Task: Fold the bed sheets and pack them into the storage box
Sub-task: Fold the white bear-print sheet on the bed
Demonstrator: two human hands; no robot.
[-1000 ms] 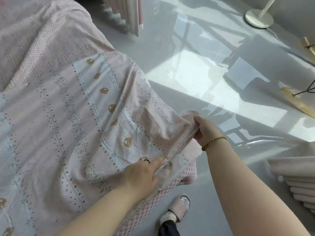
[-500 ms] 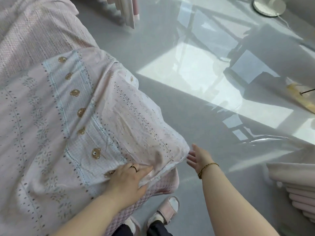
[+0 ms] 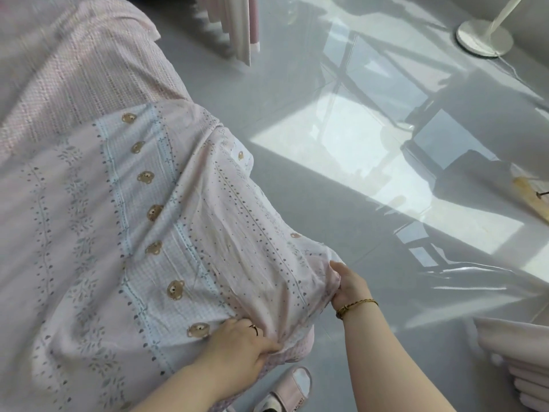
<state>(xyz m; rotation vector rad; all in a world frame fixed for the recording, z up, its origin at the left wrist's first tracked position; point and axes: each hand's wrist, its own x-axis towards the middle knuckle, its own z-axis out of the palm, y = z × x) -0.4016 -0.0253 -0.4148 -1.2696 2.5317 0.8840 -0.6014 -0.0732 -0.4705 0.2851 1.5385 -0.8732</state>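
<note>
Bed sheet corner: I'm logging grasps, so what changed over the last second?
The right hand let go of the bed sheet corner, hung open, then gripped it again. The left hand went from pressing flat to gripping bunched fabric. The sheet stays on the bed.

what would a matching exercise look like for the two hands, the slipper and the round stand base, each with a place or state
1 left hand
2 right hand
3 slipper
4 round stand base

a white, top right of view
b ring on a finger, grips bed sheet
c bracelet at wrist, grips sheet corner
d pink, bottom edge of view

Pairs: 1-b, 2-c, 3-d, 4-a
</note>
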